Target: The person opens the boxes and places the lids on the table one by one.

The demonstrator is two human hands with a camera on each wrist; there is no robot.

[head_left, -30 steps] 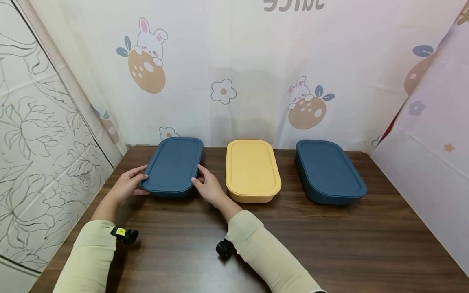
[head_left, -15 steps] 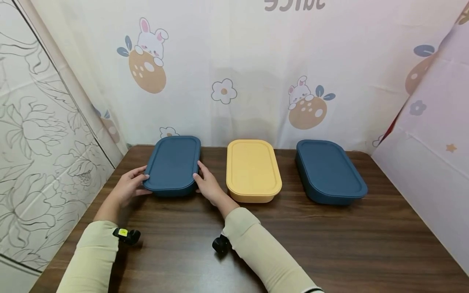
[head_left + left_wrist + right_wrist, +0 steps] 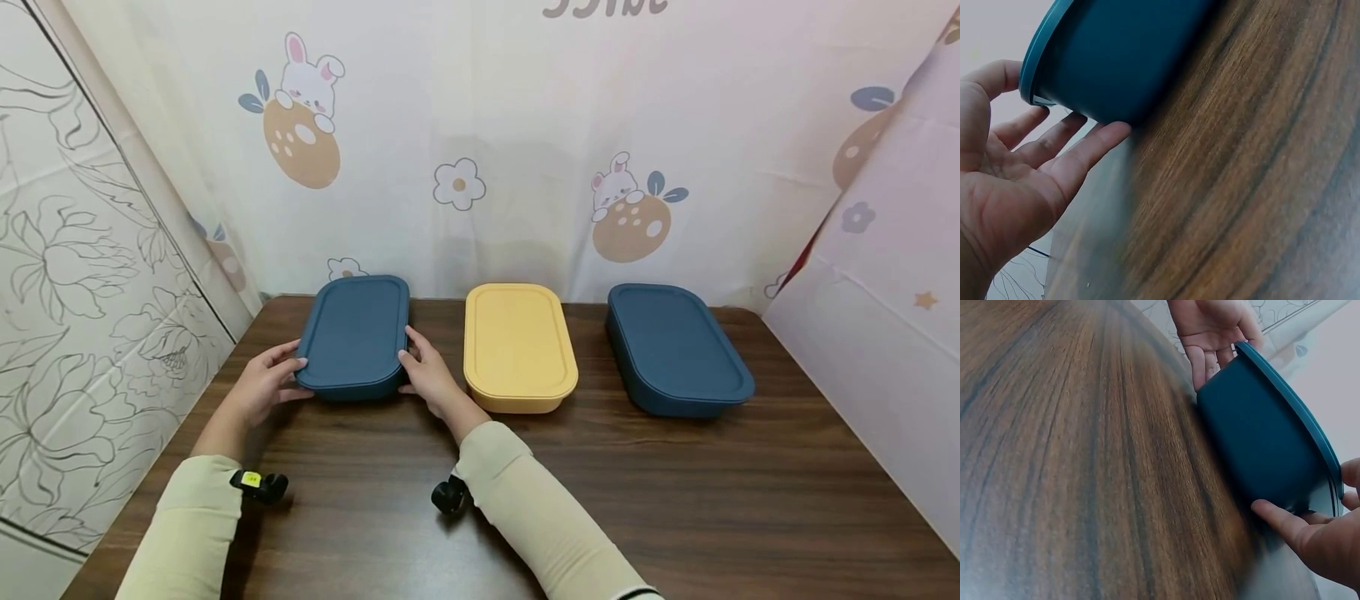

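Observation:
A dark blue lunch box with a flat lid sits at the left of the wooden table. My left hand holds its near left corner, thumb on the lid's edge. The left wrist view shows fingers of that hand against the side wall below the lid's rim. On the opposite side, my right hand grips the edge with thumb at the lid. One of its fingers reaches low along the wall in the right wrist view. The far side and most of the underside are hidden.
A yellow lunch box stands in the middle of the table, close to my right hand. Another dark blue lunch box is at the right. A patterned curtain hangs behind the table's far edge.
The left lunch box has turned slightly, straightening a little, and its right edge has shifted left and back. Both hands have moved slightly with it. The other two boxes have stayed put.

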